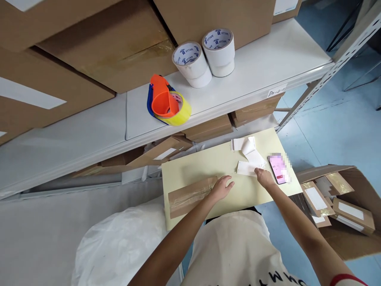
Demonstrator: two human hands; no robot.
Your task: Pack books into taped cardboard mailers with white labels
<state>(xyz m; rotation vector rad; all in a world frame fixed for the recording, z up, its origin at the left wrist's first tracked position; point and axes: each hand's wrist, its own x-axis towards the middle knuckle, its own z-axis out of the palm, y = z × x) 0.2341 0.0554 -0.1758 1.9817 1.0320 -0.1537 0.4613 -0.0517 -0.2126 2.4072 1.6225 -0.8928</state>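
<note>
My right hand (264, 177) pinches the edge of a white label strip (247, 168) on the pale yellow tabletop (205, 169). More of the strip lies folded and curled just beyond the fingers. My left hand (222, 188) is beside the right end of a long brown cardboard box (190, 197), thumb and fingers apart; whether it touches the box I cannot tell. Brown tape runs along the box. To the right of my right hand lies a phone (277, 168) with a lit pink screen, partly blurred out.
Two white tape rolls (205, 59) and an orange-and-blue tape dispenser with yellow tape (169, 102) stand on the grey shelf (258, 59). Large cartons (113, 43) fill the shelf behind. At right, an open carton (342, 246) holds several small boxes. A white plastic bag (122, 246) sits at lower left.
</note>
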